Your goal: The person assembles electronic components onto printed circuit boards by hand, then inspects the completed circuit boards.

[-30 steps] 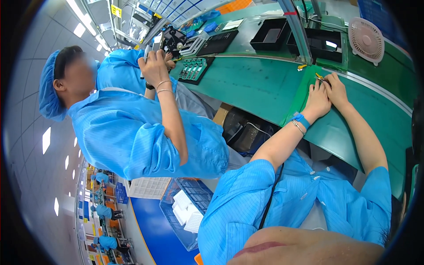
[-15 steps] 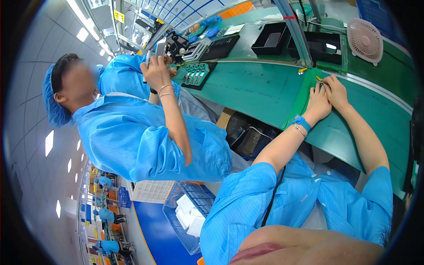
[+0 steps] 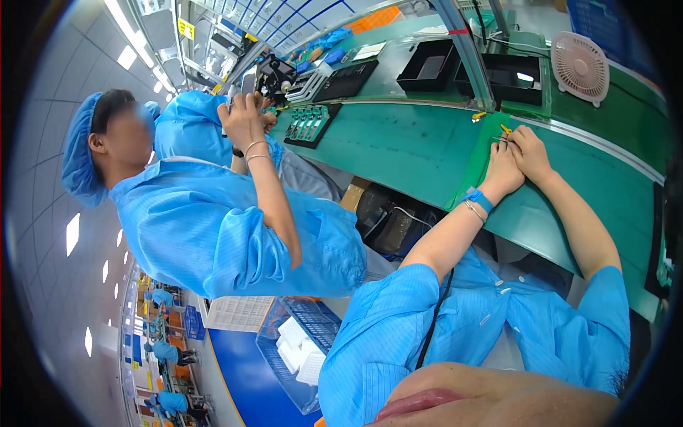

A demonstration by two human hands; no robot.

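Both of my hands meet over the green bench mat [image 3: 398,153], close to its far rail. My left hand [image 3: 504,173], with a blue strap and a metal bangle at the wrist, has its fingers closed around something thin. Against it, my right hand [image 3: 531,152] has its fingers bent in a pinch. A small yellow piece [image 3: 506,129] with a thin dark part shows at the fingertips; its kind is too small to tell. Just left of it, another yellow piece [image 3: 479,116] sits at the rail by a metal post [image 3: 466,57].
Beyond the rail stand black trays [image 3: 427,65] and a pink fan [image 3: 580,69]. A co-worker [image 3: 242,213] in blue stands at my left, holding a device up. A holder with several green boards [image 3: 311,124] lies beyond. Behind is a blue crate [image 3: 292,349] with white pieces.
The whole view has shifted slightly, so everything sits a little further left. My hands have drawn slightly nearer to me, still together at the yellow piece.
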